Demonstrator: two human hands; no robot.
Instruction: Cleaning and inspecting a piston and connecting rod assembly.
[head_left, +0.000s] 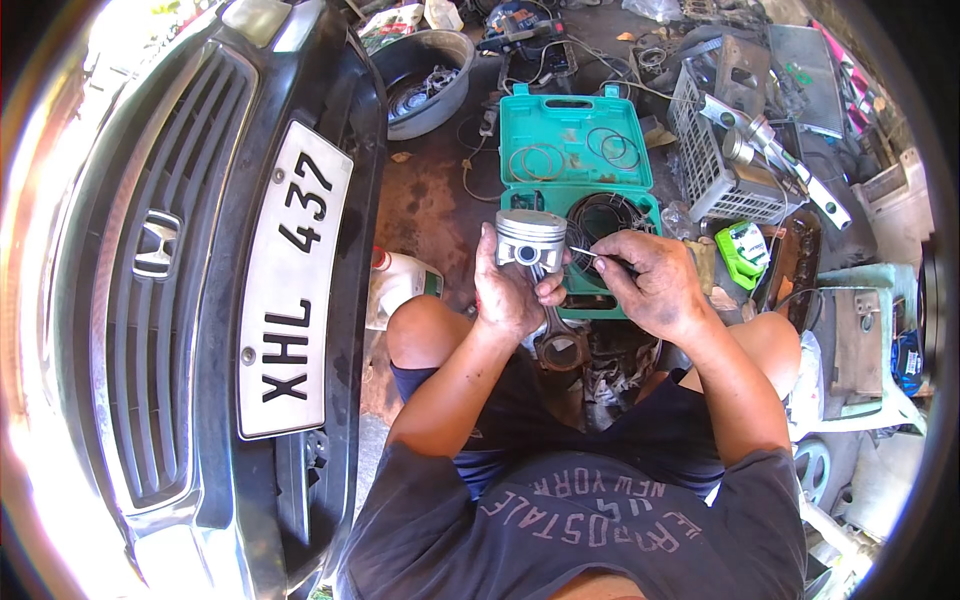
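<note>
My left hand (510, 292) grips an engine piston (531, 238) with its crown facing up, and the connecting rod (556, 337) hangs below the palm. To its right, my right hand (652, 281) pinches a thin, pointed metal tool (583, 251) between thumb and fingers; its tip is close to the piston's side, and whether they touch I cannot tell. Behind both hands lies an open teal plastic case (574, 135). Thin piston rings (613, 148) rest in its lid, and a bundle of dark rings (600, 217) lies in its lower half, partly hidden by my right hand.
A car's front bumper (367, 225) stands close on the left. Beyond it are a grey basin (457, 82) with metal parts and a white jug (409, 281). A grey plastic crate (694, 150) bearing pistons, a green bottle (739, 255) and a pale green chair (892, 345) stand on the right.
</note>
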